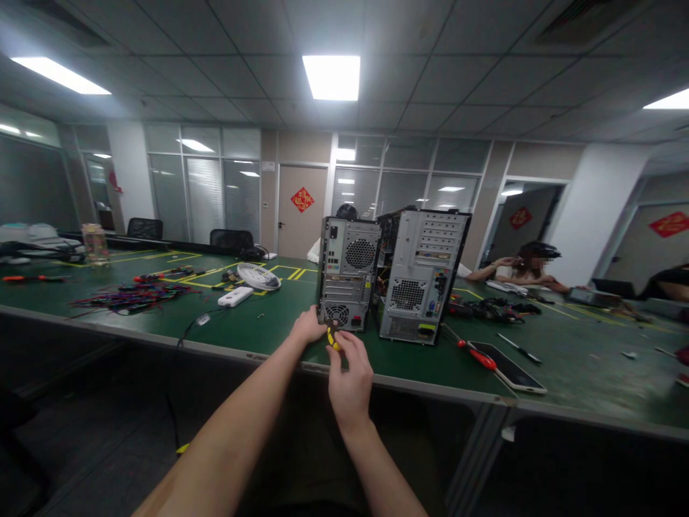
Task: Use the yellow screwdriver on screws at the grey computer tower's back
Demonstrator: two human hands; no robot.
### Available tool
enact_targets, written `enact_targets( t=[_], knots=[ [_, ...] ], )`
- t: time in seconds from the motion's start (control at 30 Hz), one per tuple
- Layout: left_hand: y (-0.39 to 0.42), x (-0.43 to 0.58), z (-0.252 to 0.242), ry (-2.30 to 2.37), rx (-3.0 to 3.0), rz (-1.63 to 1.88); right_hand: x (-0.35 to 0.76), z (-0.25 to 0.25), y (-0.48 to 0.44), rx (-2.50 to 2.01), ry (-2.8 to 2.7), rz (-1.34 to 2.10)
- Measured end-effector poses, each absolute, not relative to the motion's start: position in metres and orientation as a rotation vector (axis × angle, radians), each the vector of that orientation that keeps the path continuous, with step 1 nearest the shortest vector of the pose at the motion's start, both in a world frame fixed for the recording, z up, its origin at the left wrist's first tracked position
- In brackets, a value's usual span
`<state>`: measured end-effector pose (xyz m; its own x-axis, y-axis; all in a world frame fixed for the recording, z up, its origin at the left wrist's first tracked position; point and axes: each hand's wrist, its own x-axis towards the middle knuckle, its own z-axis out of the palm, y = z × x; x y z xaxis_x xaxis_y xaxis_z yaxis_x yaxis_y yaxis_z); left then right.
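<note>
Two computer tower cases stand with their rear panels toward me on the green table [258, 323]: a smaller one [349, 273] on the left and a taller one [425, 273] on the right. My left hand [308, 327] rests against the lower left corner of the smaller case, fingers curled. My right hand [349, 373] is closed in a pinch on a small yellow-handled tool [332, 339], just in front of that case's bottom edge.
A red-handled screwdriver [476, 354] and a phone [509, 368] lie right of the cases. A white fan [258, 276], a white remote-like block [235, 296] and a heap of coloured wires [132, 294] lie to the left. A seated person [525, 267] works at the far right.
</note>
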<state>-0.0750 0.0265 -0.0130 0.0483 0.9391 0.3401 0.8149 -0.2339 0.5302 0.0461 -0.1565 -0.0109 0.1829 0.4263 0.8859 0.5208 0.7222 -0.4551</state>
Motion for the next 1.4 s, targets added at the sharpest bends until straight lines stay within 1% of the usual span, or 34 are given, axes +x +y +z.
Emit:
enact_targets(
  t=[0.3,0.53,0.77,1.0,1.2,1.4],
  knots=[
    [0.0245,-0.0738,-0.0117,1.832,2.123,0.942,0.0453,-0.0096,-0.1585,-0.877,-1.423,-0.02],
    [0.0257,-0.0746,-0.0123,1.81,2.111,0.949,0.0463,-0.0119,-0.1555,-0.851,-1.438,-0.113],
    [0.0254,-0.0744,-0.0126,1.827,2.111,0.938,0.046,-0.0101,-0.1578,-0.891,-1.439,-0.025],
    [0.0272,-0.0745,-0.014,1.813,2.12,0.951,0.0461,-0.0112,-0.1554,-0.853,-1.453,-0.119],
    [0.023,-0.0736,-0.0104,1.83,2.122,0.941,0.0467,-0.0081,-0.1578,-0.872,-1.457,-0.047],
    [0.0228,-0.0741,-0.0102,1.808,2.112,0.936,0.0474,-0.0092,-0.155,-0.849,-1.46,-0.116]
  ],
)
